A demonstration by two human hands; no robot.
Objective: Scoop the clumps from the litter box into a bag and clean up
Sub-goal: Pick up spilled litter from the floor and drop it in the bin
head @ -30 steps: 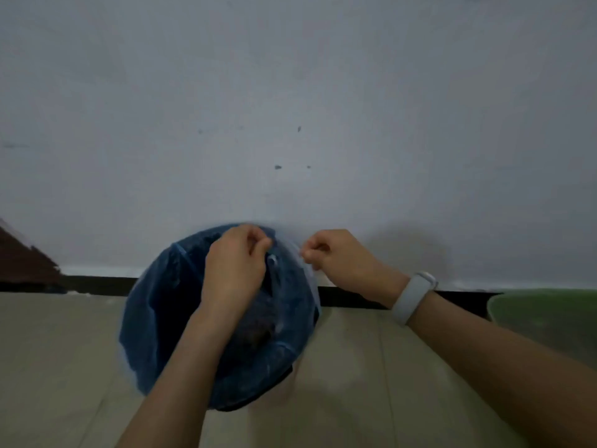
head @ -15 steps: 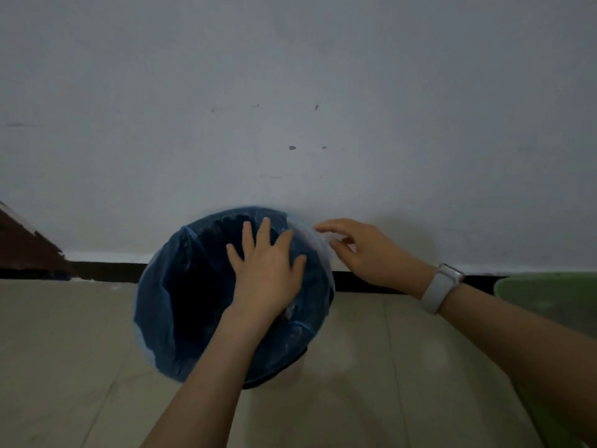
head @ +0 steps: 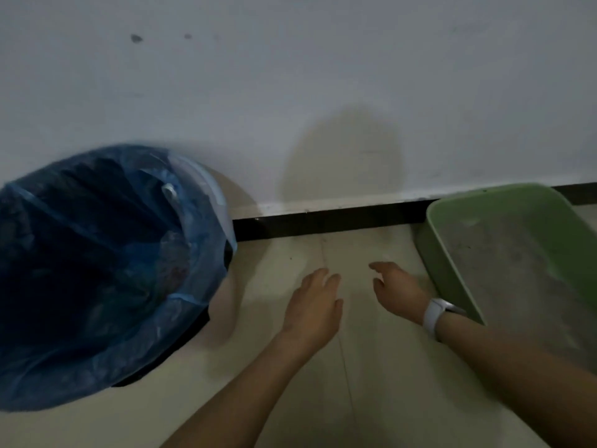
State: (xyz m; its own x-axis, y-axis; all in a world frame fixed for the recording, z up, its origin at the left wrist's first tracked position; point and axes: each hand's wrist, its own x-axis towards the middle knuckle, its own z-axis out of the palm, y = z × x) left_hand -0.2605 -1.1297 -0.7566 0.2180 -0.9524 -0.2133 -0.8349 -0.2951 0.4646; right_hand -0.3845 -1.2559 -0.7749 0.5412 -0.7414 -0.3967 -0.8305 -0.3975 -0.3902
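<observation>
reaching right of the bin with left hand and right hand loose and empty, a careless swing could tip the litter box, spilling litter.

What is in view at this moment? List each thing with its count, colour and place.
bin bag: one, blue translucent, lining a dark bin on the floor at left, against the wall
litter box: one, green, holding grey litter, on the floor at right by the skirting
skirting: one strip, black, along the foot of the wall
wall: white, a few dark specks
floor: pale tiles
wristband: one, white, on the right wrist
left hand: open, over the floor between bag and box, holding nothing
right hand: open, beside the litter box, holding nothing
</observation>
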